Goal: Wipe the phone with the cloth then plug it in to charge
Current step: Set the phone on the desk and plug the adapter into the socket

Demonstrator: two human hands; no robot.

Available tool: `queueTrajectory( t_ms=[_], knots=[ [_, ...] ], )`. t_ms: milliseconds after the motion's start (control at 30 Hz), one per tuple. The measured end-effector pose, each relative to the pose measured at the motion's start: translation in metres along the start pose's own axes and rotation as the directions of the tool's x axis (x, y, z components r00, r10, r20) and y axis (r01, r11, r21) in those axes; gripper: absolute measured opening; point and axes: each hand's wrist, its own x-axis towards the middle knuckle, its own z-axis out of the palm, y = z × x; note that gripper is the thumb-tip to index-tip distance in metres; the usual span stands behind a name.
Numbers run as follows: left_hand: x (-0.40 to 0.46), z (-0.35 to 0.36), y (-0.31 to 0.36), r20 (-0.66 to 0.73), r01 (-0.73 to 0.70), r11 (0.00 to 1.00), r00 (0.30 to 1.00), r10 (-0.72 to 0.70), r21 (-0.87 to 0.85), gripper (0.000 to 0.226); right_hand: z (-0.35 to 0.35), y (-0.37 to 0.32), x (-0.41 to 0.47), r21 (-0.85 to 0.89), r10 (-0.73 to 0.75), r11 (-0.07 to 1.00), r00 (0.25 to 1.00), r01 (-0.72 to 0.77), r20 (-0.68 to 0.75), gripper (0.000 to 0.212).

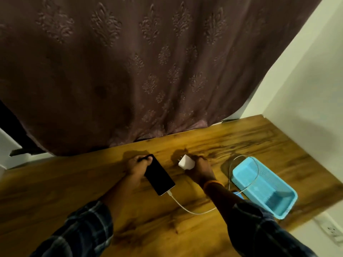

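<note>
On the wooden table (185, 143), to the left of the blue tray (269, 188), lies a black phone (159, 174) with its dark screen up. Its long axis runs on a slant: the top end points away from the person and to the left, the bottom end toward the person and to the right. A white cable (185, 208) is plugged into that near end, sags in a curve across the wood toward the tray, passes behind the right forearm and loops up over the tray's far rim.

The left hand (138, 165) is curled around the phone's far end, fingers wrapped over its top edge, the palm against its left side. The right hand (199, 168), between phone and tray, is closed around a white charger (186, 162) held just above the wood, its metal prongs pointing left and away from the tray. Both arms wear dark plaid sleeves, and an orange band sits at the right wrist.

Just left of the tray's near corner a small blue patch shows behind the right forearm; it may be the cloth, but too little is visible to tell.

Beyond the table's far edge hangs a brown curtain (148, 62) with a raised leaf pattern. Right of the tray a pale wall (306, 80) meets the table, and a white socket (332, 231) sits on it below the table's edge.
</note>
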Motion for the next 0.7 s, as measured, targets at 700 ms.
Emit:
queueTrajectory(
  t_ms=[700],
  knots=[
    [-0.248, 0.074, 0.355, 0.064, -0.616, 0.730, 0.750, 0.659, -0.296, 0.029, -0.480, 0.008, -0.167, 0.131, 0.050, 0.985, 0.550, 0.109, -0.834, 0.058]
  ],
)
